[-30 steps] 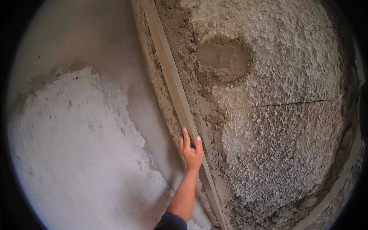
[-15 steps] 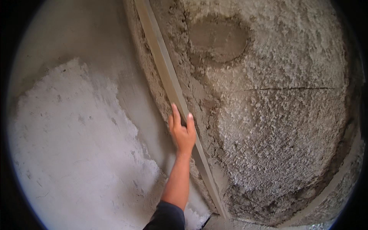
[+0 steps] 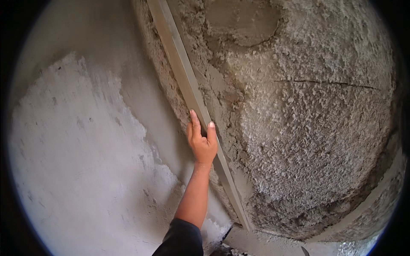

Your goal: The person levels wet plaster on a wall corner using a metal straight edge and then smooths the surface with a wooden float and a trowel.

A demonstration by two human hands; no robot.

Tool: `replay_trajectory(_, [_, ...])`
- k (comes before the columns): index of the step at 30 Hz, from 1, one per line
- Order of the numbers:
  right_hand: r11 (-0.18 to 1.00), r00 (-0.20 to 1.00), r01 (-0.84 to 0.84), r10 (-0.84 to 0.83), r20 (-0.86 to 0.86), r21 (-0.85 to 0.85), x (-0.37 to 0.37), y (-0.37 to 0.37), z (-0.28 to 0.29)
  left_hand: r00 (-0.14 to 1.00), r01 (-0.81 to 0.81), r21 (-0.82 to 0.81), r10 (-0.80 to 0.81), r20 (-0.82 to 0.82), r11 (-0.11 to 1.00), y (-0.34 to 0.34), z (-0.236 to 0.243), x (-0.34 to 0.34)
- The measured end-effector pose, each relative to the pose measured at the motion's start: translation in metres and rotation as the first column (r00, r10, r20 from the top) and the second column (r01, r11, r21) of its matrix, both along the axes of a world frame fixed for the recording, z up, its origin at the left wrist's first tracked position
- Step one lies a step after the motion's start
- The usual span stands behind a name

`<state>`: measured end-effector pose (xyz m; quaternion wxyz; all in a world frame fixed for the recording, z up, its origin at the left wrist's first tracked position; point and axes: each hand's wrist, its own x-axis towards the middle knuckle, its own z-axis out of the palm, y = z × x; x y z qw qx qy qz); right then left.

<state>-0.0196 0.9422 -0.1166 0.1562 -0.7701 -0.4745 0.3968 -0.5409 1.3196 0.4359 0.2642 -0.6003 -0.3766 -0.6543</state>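
1. Starting far left: whitish, smooth, flat wall patch [image 3: 85,149] with a ragged edge; nothing held against it.
2. Next, smooth grey-brown plaster band [image 3: 149,102], alongside that patch. Bare too.
3. Centre: long, straight, grey-beige bar [image 3: 183,77], looks like metal. Leans across the wall, top to the left, foot to the right, over rough mortar. Long face probably laid along the wall so it bears over a length, not at one spot.
4. Left hand [image 3: 203,147] on the bar's lower half, back of hand to camera. Thumb on the right edge, fingers at the left: narrow spread, holding the bar. Straddling both edges likely gives control of tilt and pressure. Pad contact hidden.
5. Bar's foot comes down by a grey ledge [image 3: 273,245]; can't tell if touching. Would make sense as a lower stop.
6. Right of bar: coarse, pebbly grey mortar wall [image 3: 307,141], dark thin crack [image 3: 329,82] across it.
7. Right hand: out of view, finger state unknown.
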Motion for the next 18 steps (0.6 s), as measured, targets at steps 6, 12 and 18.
replay_trajectory(6, [1.000,1.000,0.025,-0.025,-0.014,0.010,-0.003,-0.001,0.005,0.997,-0.064,-0.071,0.060,-0.054,0.995,-0.006,-0.073,-0.001])
replay_trajectory(12, [1.000,1.000,-0.008,0.007,-0.023,-0.006,-0.008,-0.013,-0.011,0.999,-0.010,0.078,0.014,-0.048,0.997,0.003,-0.027,-0.002])
replay_trajectory(18, [0.998,0.998,0.064,-0.064,-0.014,0.005,-0.002,-0.035,-0.024,0.998,0.026,0.014,-0.025,-0.049,1.000,-0.011,0.005,0.024])
